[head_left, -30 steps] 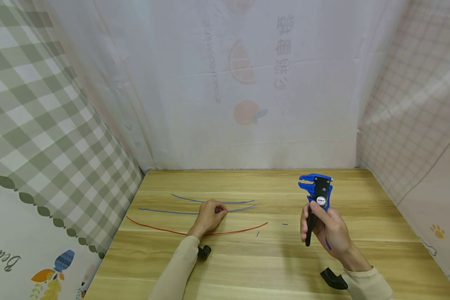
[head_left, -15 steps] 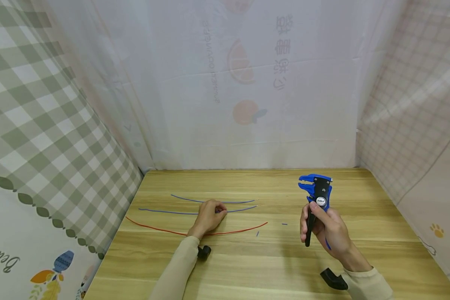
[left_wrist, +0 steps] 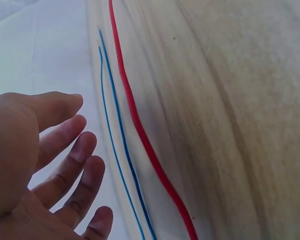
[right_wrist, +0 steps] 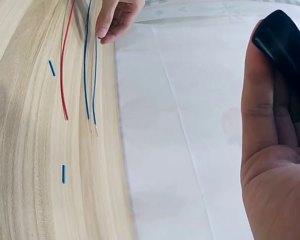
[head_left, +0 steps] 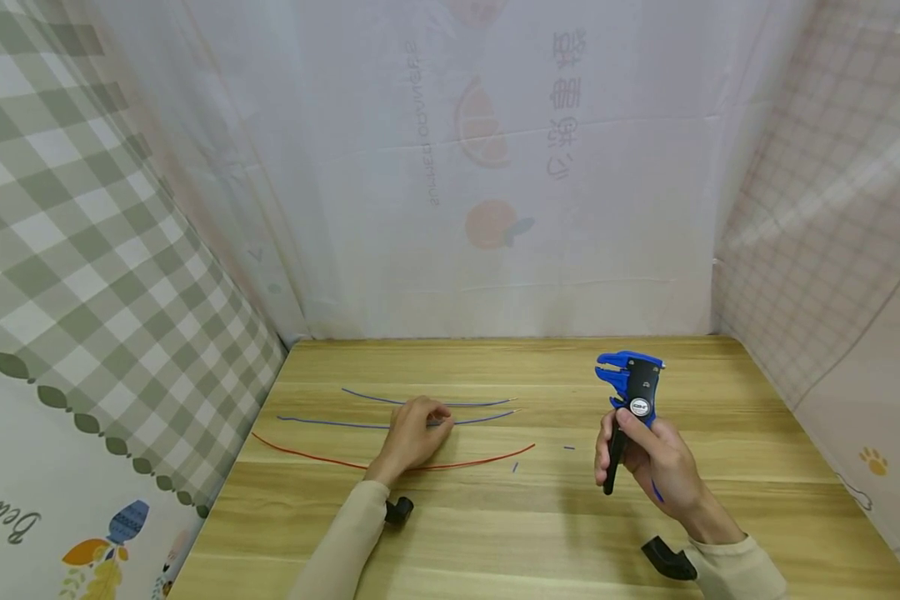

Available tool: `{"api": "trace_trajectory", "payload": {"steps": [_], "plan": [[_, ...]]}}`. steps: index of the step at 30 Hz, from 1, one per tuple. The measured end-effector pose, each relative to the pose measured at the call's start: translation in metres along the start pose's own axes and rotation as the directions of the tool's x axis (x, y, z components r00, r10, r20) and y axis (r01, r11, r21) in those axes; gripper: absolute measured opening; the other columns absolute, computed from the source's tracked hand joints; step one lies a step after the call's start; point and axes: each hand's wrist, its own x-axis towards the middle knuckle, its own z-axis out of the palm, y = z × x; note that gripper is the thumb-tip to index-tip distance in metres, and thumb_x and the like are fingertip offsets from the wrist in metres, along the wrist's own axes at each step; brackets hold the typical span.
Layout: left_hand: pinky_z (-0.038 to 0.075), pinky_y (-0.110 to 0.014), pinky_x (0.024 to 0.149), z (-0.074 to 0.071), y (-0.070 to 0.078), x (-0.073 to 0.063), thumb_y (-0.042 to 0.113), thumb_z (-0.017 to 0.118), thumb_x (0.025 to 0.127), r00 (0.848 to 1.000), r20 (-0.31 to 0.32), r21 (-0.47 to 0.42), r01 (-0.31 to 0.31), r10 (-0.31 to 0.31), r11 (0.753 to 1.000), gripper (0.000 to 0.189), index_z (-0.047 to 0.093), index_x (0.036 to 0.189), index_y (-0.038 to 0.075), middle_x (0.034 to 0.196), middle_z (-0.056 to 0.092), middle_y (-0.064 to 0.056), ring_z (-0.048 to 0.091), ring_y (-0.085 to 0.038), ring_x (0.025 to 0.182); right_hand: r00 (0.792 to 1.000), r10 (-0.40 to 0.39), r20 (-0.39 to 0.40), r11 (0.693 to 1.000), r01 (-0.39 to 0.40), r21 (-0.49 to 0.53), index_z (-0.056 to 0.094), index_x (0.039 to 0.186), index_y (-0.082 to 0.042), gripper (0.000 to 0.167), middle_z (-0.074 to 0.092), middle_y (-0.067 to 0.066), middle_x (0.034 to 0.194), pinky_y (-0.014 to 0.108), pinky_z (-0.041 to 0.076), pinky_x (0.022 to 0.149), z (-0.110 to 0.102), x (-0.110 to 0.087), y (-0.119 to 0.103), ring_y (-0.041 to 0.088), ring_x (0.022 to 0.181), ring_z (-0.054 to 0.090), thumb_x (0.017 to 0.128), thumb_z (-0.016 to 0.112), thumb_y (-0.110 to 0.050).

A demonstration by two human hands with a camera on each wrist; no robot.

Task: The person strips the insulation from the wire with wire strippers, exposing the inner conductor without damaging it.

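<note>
Two blue wires lie side by side across the wooden table: a far one (head_left: 487, 405) and a near one (head_left: 330, 423). Both show bare metal at their right ends. Nearer the person curves a longer red wire (head_left: 315, 456). My left hand (head_left: 412, 437) hovers close over the wires; in the left wrist view its loosely bent fingers (left_wrist: 85, 175) hold nothing, with the wires beyond them. On the right, my right hand (head_left: 671, 462) grips a blue-and-black wire stripper (head_left: 645, 379) upright by its handles, jaws pointing left. Its black handle (right_wrist: 285, 45) shows in the right wrist view.
Two short blue insulation pieces, one (head_left: 568, 447) and another (head_left: 515, 467), lie between the hands. Black wrist-mounted devices (head_left: 667, 558) sit at both cuffs. A pale curtain (head_left: 570, 292) rises behind the table (head_left: 495, 550), with patterned cloth on both sides.
My left hand's fingers have loosened from the near blue wire and the hand has shifted slightly left. The wire stripper has dipped and tilted a little in my right hand.
</note>
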Motion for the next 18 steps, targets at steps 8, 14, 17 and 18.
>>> {"api": "trace_trajectory", "payload": {"steps": [8,14,17,18], "plan": [[0.054,-0.058,0.106,-0.005,0.000,-0.009,0.013,0.085,0.100,0.998,0.010,0.007,-0.058,0.058,0.998,0.013,0.086,0.112,0.007,0.110,0.083,-0.009,0.079,-0.030,0.106,0.999,-0.014,0.029,1.000,0.014,0.010,0.057,0.120,0.008,0.053,0.076,0.011,0.103,0.043,0.070,0.078,0.000,0.002,0.001,0.027,0.085,0.079,0.119,0.005,0.002],[0.055,-0.060,0.110,-0.010,0.001,-0.015,0.013,0.082,0.101,0.998,0.021,-0.019,-0.056,0.056,0.998,0.013,0.086,0.113,0.008,0.113,0.084,-0.008,0.078,-0.033,0.113,0.998,-0.018,0.065,0.999,0.016,0.028,0.055,0.124,0.009,0.053,0.076,0.013,0.106,0.044,0.070,0.081,0.000,0.004,0.003,0.029,0.089,0.081,0.118,0.003,0.004],[0.054,-0.060,0.110,-0.011,0.001,-0.019,0.013,0.081,0.100,0.996,0.017,-0.009,-0.085,0.085,0.996,0.015,0.085,0.113,0.008,0.114,0.084,-0.008,0.077,-0.034,0.115,0.997,-0.010,0.077,1.000,0.008,0.029,0.054,0.125,0.009,0.052,0.076,0.014,0.108,0.045,0.070,0.082,0.000,0.005,0.003,0.029,0.091,0.081,0.117,0.004,0.004],[0.054,-0.060,0.110,-0.011,0.001,-0.020,0.013,0.081,0.100,0.995,0.014,0.000,-0.101,0.101,0.995,0.015,0.085,0.114,0.008,0.114,0.085,-0.008,0.077,-0.033,0.116,0.997,-0.007,0.079,1.000,0.005,0.028,0.054,0.125,0.009,0.051,0.076,0.014,0.108,0.044,0.070,0.082,0.000,0.005,0.004,0.029,0.091,0.081,0.117,0.004,0.005]]}}
